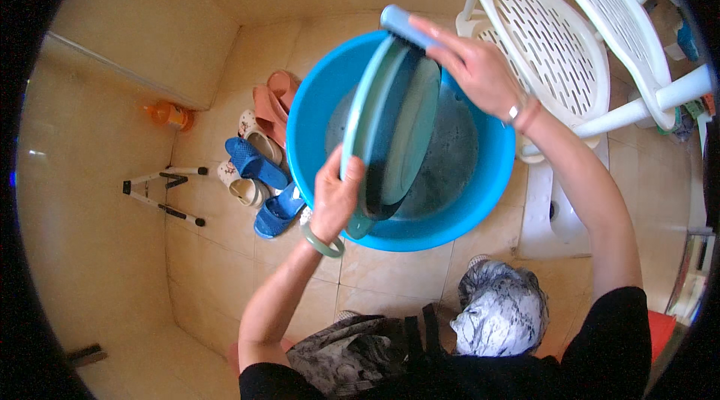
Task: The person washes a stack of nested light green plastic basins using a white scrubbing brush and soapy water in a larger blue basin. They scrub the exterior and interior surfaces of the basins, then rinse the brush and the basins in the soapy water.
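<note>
My left hand point(336, 192) grips the rim of a light green plastic basin point(415, 132), tipped on its side, its thumb over the edge. My right hand point(485, 74) holds a scrubbing brush point(406, 26) by its blue back. The dark bristles face the basin's upper end and appear to touch it. Beneath both hands is a large blue plastic tub point(308, 113), with greyish water point(454, 155) in its bottom. The basin hangs over the tub's opening, and its lower end is near the tub's front rim.
Left of the tub are blue slippers point(256, 162), cream clogs point(243, 189) and pink footwear point(271, 110). A white plastic chair point(548, 45) stands at right, beside a squat toilet point(565, 225). An orange bottle point(169, 116) and folded tripod legs point(163, 194) are by the left wall.
</note>
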A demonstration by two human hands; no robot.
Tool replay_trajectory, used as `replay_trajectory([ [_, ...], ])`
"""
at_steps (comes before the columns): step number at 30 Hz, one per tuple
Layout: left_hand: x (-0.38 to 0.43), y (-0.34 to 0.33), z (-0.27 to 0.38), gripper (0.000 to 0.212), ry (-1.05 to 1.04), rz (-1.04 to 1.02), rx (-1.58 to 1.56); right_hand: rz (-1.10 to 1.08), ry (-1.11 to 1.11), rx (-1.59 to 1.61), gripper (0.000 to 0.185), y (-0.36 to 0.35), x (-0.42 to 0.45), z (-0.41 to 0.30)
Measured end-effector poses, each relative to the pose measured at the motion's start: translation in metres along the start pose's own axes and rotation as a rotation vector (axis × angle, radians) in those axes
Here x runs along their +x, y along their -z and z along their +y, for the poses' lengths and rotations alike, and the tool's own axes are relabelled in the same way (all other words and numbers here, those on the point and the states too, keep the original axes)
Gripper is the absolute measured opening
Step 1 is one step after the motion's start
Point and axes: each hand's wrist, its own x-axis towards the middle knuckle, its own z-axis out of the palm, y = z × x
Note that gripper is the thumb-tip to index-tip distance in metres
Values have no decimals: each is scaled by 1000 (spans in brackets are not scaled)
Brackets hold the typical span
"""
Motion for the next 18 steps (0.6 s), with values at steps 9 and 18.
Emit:
replay_trajectory([
  [9,33,20,-14,56,82,-378,26,-180,565,-338,38,34,-20,-21],
  [18,28,30,-22,57,44,-327,36,-228,491,-480,35,64,-16,3],
])
